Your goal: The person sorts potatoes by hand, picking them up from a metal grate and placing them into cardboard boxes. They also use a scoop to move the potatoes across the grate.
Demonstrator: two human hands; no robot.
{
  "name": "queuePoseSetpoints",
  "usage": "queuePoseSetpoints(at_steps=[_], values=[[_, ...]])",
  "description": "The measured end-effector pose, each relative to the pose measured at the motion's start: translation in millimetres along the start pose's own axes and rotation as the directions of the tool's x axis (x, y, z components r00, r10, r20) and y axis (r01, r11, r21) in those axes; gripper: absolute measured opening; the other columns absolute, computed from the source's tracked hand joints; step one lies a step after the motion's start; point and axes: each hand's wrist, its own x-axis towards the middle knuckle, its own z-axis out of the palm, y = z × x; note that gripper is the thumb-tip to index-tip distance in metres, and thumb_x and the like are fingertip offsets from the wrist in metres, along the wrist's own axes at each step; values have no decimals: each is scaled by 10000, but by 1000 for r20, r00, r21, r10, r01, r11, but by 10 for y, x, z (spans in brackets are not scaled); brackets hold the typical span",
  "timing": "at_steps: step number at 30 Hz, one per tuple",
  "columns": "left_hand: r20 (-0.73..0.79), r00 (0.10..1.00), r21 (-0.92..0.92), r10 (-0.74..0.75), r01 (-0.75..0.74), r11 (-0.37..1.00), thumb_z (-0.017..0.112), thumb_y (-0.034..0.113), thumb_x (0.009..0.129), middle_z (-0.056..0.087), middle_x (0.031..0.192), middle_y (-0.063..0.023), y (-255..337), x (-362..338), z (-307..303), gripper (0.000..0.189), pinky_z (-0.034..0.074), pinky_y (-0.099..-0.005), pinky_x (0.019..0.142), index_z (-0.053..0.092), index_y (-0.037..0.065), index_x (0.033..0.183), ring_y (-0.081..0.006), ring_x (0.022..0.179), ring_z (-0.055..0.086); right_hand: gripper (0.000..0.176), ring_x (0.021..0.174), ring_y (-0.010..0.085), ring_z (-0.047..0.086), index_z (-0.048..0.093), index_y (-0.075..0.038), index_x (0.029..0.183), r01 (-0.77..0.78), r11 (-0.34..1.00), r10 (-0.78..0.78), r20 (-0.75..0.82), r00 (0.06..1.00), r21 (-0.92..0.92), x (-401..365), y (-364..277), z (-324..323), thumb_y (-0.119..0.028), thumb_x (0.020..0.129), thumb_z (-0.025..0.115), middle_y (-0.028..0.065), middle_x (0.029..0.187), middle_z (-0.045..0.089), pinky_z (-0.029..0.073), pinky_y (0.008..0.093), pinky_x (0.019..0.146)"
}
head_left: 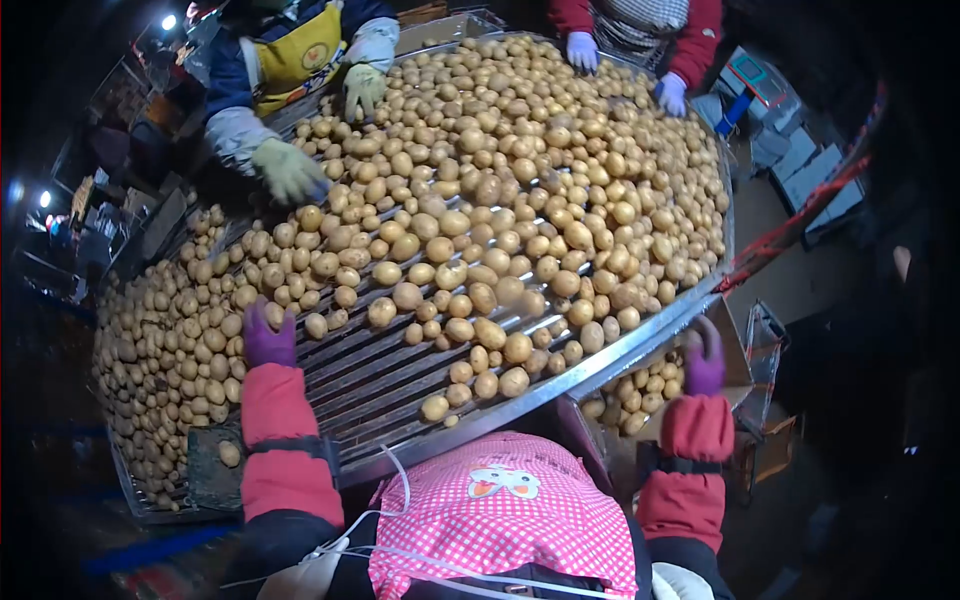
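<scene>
My left hand [270, 338], in a purple glove, reaches over the slatted metal table [350, 385] with its thumb and fingers around a potato [275, 315]. Loose potatoes lie close about it. Over at the right, my right hand [705, 362], also purple-gloved, is at the cardboard box [735, 345] beside the table's metal rim. Its fingers are spread and curved, and I make out nothing in them. Several potatoes [640, 395] lie in that box, just left of the hand.
A large heap of potatoes [500, 150] covers much of the table. Across it, one co-worker's pale-gloved hand [288, 170] and another's lilac-gloved hand [672, 94] touch potatoes. A scale with a display [757, 75] stands far right. A red cable [800, 215] hangs by the rim.
</scene>
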Motion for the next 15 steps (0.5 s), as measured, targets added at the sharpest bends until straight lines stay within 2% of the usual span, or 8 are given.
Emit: queuePoseSetpoints(at_steps=[2,3,4,6,9,12,14,15], values=[[23,999,-9,-33,33,999,690,324,875,450,1427,-244,-661,196,172,574,408,-479,1066,522,99,1376,-427,1306,445,382,1204,268,584,627,-103,1254,-45,993,31,128,991,107,281,-524,757,-102,873,642,141,1242,633,435,361,1047],[72,996,21,45,-47,999,670,346,887,451,1430,-237,-851,243,213,563,415,-485,1055,524,117,1380,-432,1297,449,385,1231,299,571,641,-119,1239,218,976,-216,136,967,6,430,-746,1129,-138,856,677,162,1270,623,436,381,1059],[126,984,45,124,-130,990,650,368,898,453,1432,-229,-1007,304,246,552,421,-491,1045,525,136,1383,-437,1287,453,388,1234,332,563,652,-131,1225,243,970,-232,195,953,-31,517,-955,1434,-164,841,697,180,1295,609,442,424,1057],[123,987,178,99,-120,977,624,405,908,460,1430,-211,-985,409,277,529,431,-502,1026,539,170,1374,-440,1266,466,463,1234,384,538,650,-172,1234,433,889,-382,278,881,-150,684,-1232,1970,-284,792,730,183,1348,568,429,472,1059],[-33,994,377,-104,109,920,619,457,877,485,1401,-189,-195,390,275,497,399,-535,1045,591,226,1316,-412,1242,483,563,1274,398,496,602,-214,1296,526,813,-376,464,802,-250,952,-1591,2543,-335,763,738,181,1407,515,411,480,1072],[129,992,408,-2,-51,912,625,404,895,436,1428,-251,198,278,271,500,370,-555,1044,568,197,1346,-428,1253,469,586,1261,409,496,555,-209,1322,573,749,-388,480,786,-334,1304,-1851,3125,-400,791,712,181,1453,466,430,494,1048],[155,984,218,90,-123,968,647,394,868,414,1445,-243,540,172,375,502,346,-555,1059,589,208,1331,-426,1282,429,637,1249,410,505,555,-194,1313,429,802,-113,601,791,-414,1576,-2106,3418,-424,752,752,182,1453,461,442,493,1034],[165,979,153,120,-146,977,659,386,853,405,1452,-241,766,123,408,506,338,-553,1065,597,215,1325,-428,1294,410,668,1171,415,566,571,-170,1292,489,710,-126,591,797,-508,1646,-2052,3568,-395,707,802,184,1357,553,486,481,974]])
